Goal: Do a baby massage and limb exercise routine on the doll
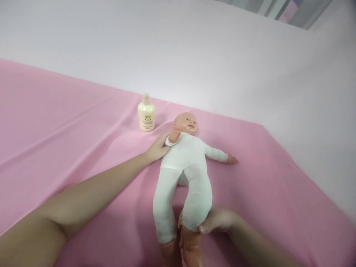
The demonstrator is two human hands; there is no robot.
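Note:
A baby doll [185, 152] in a white cloth suit lies on its back, head toward the far edge and feet toward me. My left hand [160, 147] is at the doll's bent arm, on the left side by the shoulder; its fingers go out of sight behind the arm. Wrapped round the doll's lower leg on the right is my right hand [215, 220], thumb in front and fingertips showing between the legs. The doll's other arm stretches out to the right.
A cream pump bottle [146, 115] with a dark printed label stands upright left of the doll's head. Pink cloth [97, 96] with soft folds covers the table. Beyond its far edge is a pale surface [167, 48].

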